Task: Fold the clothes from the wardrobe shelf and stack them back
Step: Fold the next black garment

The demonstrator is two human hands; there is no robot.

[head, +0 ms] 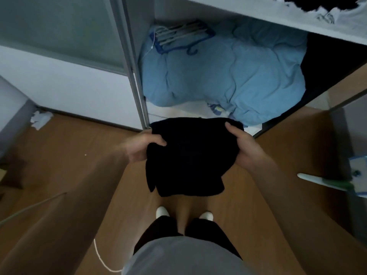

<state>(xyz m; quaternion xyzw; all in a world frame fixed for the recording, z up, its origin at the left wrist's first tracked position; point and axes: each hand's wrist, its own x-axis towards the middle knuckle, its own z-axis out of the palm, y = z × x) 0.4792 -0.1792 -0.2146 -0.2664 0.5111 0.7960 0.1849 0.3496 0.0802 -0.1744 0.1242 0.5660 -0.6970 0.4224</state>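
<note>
Both hands, the left hand and the right hand, hold a folded black garment by its sides above the wooden floor, before a wardrobe with blue bedding.

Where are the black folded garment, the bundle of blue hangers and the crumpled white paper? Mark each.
black folded garment (186,155), head view, middle of cloth
bundle of blue hangers (178,36), head view, hanger bars
crumpled white paper (40,119), head view, centre

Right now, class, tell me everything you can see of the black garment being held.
The black garment is dark, soft-looking fabric, partly folded, its type unclear. It hangs in the air over the wooden floor, before the open wardrobe. The left hand and right hand grip its upper corners, thumbs on top. Its lower edge droops unevenly.
</note>
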